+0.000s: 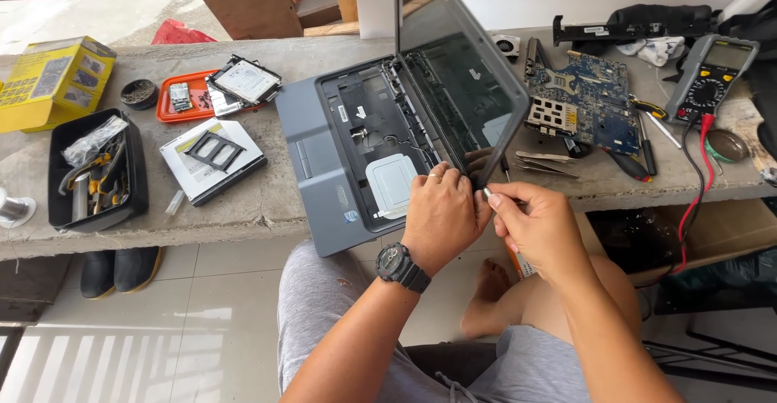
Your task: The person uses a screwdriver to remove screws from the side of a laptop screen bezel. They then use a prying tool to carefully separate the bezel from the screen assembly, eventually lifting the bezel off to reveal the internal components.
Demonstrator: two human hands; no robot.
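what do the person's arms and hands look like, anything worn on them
Both forearms are bare, with no sleeves or gloves in view. The left hand has a thin gold-coloured ring on one finger, and a chunky black wristwatch with a round dial sits on the left wrist. The right hand wears nothing that can be seen, and its wrist is bare too.

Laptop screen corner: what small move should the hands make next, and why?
Probably ease the bezel edge outward: the left hand pinches the lower corner of the laptop screen, and the right hand presses beside it, above the stripped laptop base.
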